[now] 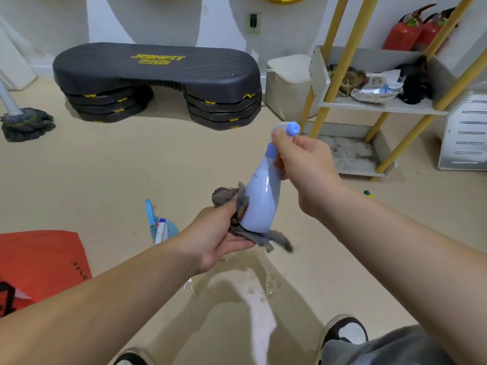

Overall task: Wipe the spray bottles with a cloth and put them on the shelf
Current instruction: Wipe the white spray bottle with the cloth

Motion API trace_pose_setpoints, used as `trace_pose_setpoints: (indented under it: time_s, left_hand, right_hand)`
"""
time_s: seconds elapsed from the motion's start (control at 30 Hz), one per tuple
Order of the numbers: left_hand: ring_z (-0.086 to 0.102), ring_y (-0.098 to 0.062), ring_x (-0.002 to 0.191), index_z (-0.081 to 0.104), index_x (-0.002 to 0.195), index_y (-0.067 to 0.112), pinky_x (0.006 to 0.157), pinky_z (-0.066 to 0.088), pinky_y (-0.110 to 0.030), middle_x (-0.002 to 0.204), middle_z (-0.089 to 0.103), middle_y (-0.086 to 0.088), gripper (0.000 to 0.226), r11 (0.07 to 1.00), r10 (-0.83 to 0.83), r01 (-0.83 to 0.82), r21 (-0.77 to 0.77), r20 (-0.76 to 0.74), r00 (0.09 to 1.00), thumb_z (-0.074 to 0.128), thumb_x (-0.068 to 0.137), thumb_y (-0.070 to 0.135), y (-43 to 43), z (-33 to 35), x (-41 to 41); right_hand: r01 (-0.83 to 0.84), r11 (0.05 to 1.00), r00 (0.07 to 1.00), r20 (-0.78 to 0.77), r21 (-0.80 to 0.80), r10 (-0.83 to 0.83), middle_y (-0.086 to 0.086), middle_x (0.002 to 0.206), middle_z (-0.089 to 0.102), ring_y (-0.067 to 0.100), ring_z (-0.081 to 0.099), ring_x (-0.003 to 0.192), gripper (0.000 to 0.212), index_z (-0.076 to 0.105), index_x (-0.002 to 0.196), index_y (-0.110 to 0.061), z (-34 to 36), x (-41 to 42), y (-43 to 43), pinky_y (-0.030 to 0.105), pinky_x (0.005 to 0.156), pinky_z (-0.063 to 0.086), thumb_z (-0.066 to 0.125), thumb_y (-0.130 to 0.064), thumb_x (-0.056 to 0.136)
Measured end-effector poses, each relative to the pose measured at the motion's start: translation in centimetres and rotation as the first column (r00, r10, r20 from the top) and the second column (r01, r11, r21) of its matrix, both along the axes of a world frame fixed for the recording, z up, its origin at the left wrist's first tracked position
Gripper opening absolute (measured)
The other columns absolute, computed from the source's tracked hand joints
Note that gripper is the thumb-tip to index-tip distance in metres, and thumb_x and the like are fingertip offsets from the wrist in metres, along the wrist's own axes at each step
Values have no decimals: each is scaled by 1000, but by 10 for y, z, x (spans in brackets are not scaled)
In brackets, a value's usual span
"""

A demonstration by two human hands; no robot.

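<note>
Right hand (305, 164): fingers curled round the neck of the pale blue spray bottle (261, 198), thumb tip pressed up by the white trigger head. The bottle is tilted, with the nozzle just above the fingers and the base slanting down toward the other hand. Left hand (218, 238): palm up, thumb and fingers closed on a grey cloth (226, 196). The cloth is bunched between the thumb and the bottle's lower side and passes under the base; a frayed end trails past the fingertips. The bottle is held in the air, well apart from the shelf (382, 107), which stands beyond the right knuckles. Other spray bottles (160, 227) stand on the floor just outside the left thumb; count unclear. A wet patch (258, 288) lies on the floor below the left fingers.
</note>
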State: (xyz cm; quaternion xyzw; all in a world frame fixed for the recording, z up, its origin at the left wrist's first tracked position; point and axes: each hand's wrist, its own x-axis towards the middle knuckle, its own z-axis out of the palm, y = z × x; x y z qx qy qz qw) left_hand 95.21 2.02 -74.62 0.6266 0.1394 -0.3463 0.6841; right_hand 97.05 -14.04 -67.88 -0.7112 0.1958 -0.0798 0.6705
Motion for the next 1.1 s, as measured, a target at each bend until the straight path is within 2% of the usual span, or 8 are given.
trace_pose_setpoints:
  time_s: [0.17,0.27,0.33,0.47,0.57,0.77,0.93,1.1]
  left_hand:
    - [78,-24,76,70,114,17,79,62,-37,89,81,-8,31,951,-9,-80,298,285,958,49,109,40,5,-5,7]
    - [72,-8,105,67,116,33,93,54,-29,109,77,13,22,952,-138,-30,306,511,849,48,109,41,2,5,1]
    - [70,2,106,69,114,35,93,53,-21,108,77,20,18,974,-125,-16,227,595,794,52,109,37,4,13,6]
    - [70,-16,119,73,126,21,107,50,-39,125,77,1,40,986,-158,167,8,372,915,59,98,45,28,29,33]
    - [64,-27,115,74,124,20,105,43,-46,127,72,-7,41,959,-160,178,-221,95,983,57,97,45,42,32,37]
    - [67,-27,107,72,122,15,98,51,-41,120,70,-10,35,872,-208,224,-436,86,974,62,97,38,32,39,27]
    - [69,-23,124,67,135,21,108,53,-42,130,75,-2,49,934,-336,350,-66,161,928,54,102,56,9,29,10]
    - [76,-25,87,73,114,17,93,61,-44,106,81,-10,45,903,-362,300,307,170,917,54,103,56,-3,20,-1]
  right_hand:
    - [-32,999,998,-56,7,32,8,69,45,21,43,67,34,59,82,-12,-8,-1,-3,37,71,40,66,-41,98]
    - [-169,983,986,-14,-73,168,8,72,46,17,45,65,35,60,80,-11,-3,-5,4,33,67,38,67,-39,98]
    - [-271,958,962,-2,-91,272,7,68,47,15,44,62,35,58,74,-11,3,-8,8,29,64,36,68,-34,98]
    - [-406,913,914,29,33,406,1,57,48,18,42,57,53,53,49,-23,10,-10,5,31,62,33,65,-23,101]
    - [-465,863,884,40,196,467,5,63,51,18,47,58,49,58,57,-22,12,-15,1,34,64,39,58,-20,106]
    - [-446,895,892,-89,-18,443,4,69,62,15,49,56,42,58,74,-13,8,-11,-9,33,61,41,54,-38,107]
    - [-363,916,931,-112,-173,348,3,70,62,16,51,57,41,61,80,-5,1,-17,-22,30,59,43,58,-37,105]
    - [-266,930,962,-137,-252,238,10,70,51,18,46,62,41,56,76,-1,-1,-31,-35,27,58,43,65,-33,101]
